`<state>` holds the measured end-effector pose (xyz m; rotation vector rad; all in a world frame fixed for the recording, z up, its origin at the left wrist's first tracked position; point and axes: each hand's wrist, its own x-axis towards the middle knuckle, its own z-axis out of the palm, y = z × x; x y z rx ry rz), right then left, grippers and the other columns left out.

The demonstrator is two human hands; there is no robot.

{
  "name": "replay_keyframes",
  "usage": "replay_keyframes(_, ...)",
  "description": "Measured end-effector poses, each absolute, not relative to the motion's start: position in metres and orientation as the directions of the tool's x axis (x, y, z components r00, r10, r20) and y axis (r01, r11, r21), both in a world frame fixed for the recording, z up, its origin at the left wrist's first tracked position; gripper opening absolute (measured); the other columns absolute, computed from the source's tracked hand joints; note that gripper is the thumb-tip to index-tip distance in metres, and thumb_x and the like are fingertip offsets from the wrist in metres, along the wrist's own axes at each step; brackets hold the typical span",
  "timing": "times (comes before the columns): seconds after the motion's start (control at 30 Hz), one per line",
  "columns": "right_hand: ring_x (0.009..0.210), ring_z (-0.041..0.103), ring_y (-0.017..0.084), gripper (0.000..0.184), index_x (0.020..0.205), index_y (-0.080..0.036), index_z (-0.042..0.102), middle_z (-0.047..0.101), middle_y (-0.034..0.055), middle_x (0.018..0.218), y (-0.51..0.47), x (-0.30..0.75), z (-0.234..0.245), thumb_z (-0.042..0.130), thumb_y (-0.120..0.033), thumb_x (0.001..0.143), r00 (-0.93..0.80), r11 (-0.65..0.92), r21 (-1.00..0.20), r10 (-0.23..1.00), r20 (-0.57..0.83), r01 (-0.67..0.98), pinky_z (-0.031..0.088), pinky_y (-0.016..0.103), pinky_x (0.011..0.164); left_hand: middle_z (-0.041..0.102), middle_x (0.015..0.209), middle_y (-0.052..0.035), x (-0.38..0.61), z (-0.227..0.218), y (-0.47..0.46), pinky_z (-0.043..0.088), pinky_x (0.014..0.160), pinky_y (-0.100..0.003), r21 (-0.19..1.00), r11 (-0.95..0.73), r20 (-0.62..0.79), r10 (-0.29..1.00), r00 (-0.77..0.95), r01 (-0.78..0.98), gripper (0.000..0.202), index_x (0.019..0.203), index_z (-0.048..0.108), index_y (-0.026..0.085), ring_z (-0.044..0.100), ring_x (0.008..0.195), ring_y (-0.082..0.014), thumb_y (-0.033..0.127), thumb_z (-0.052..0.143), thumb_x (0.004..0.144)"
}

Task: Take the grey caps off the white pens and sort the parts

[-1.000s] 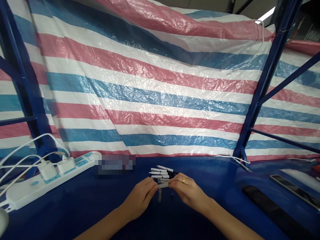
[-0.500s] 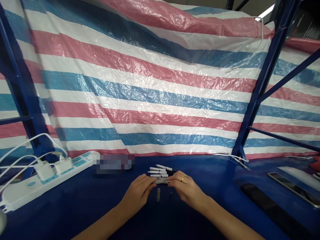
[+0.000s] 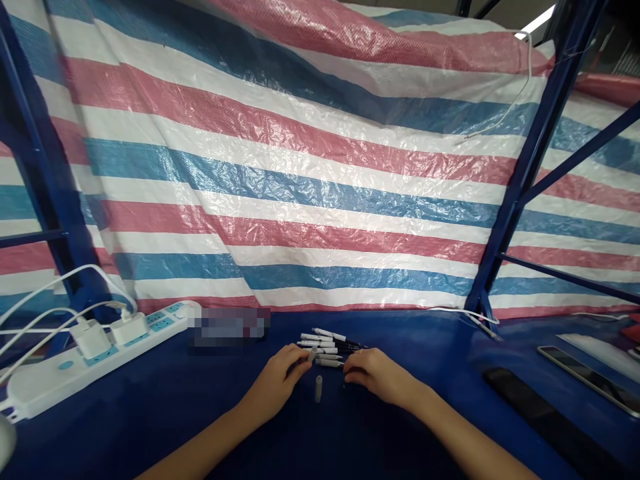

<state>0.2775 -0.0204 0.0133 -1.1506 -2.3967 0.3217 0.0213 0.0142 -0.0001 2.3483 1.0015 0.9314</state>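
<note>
A small heap of white-and-grey pens [image 3: 324, 345] lies on the blue table top [image 3: 150, 413], just beyond my hands. My left hand [image 3: 280, 379] is closed, its fingertips pinching a short grey pen piece at the near edge of the heap. My right hand [image 3: 379, 377] is curled with its fingertips pressed down beside a dark pen end; what it holds is hidden. A loose grey cap [image 3: 318, 389] lies on the table between the two hands. One grey pen [image 3: 331, 363] rests between the fingertips.
A white power strip [image 3: 55, 373] with two chargers and cables sits at the left. A blurred dark object [image 3: 230, 328] lies behind it. A phone [image 3: 590, 380] and a dark flat strip [image 3: 545, 420] lie at the right. A striped tarp [image 3: 310, 187] and blue frame posts [image 3: 520, 193] close the back.
My hands held one grey pen together over the table; now they have drawn apart and lowered, the right hand dropping to the table top. The loose cap has not moved.
</note>
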Motion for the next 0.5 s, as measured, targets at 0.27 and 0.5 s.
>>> replay_keyframes(0.27,0.083,0.063,0.017,0.009,0.092,-0.022,0.072,0.064,0.0027,0.093,-0.0162,0.2791,0.0074,0.065,-0.026,0.087,-0.545,0.594,-0.455,0.801,0.249,0.664,0.049,0.026,0.078,0.062,0.078,0.0007,0.0237,-0.0002,0.0102,0.043,0.066,-0.025,0.578,-0.637,0.298,0.747,0.595,0.51,0.015,0.08,0.065,0.022,0.057,0.076,-0.0162,0.029,0.054,0.088)
replay_keyframes(0.5,0.079,0.064,0.017,0.012,0.095,-0.02,0.07,0.068,0.0022,0.088,-0.0158,0.2758,0.0053,0.067,-0.023,0.085,-0.508,0.539,-0.53,0.833,0.22,0.654,0.05,0.027,0.075,0.063,0.078,0.0001,0.0238,0.0039,0.0107,0.042,0.07,-0.026,0.57,-0.625,0.243,0.748,0.617,0.533,0.013,0.076,0.064,0.021,0.056,0.082,-0.018,0.025,0.055,0.085)
